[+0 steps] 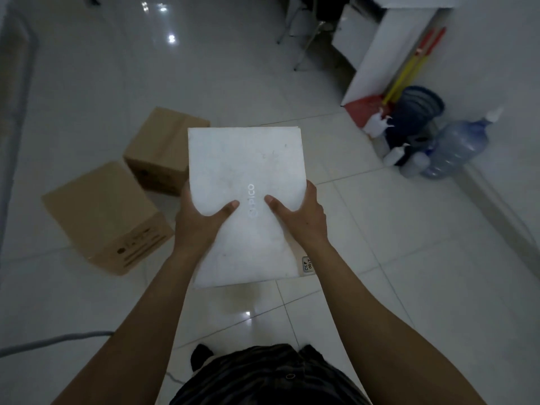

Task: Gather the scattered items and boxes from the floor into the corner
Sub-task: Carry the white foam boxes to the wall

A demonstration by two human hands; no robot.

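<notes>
Holding one white box (247, 182), two hands, two cardboard boxes (105, 211)

The tiled floor (380, 258) carries a near box (102, 217) and a far box (163, 147), just beside each other, toward its left edge. Along its right edge stand a jug (455, 147), a bucket (415, 112) and bottles (394, 156). A cable (43, 342) lies at the near left.

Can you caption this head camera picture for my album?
Left hand and right hand hold a white box; two cardboard boxes sit on the floor nearby.
</notes>
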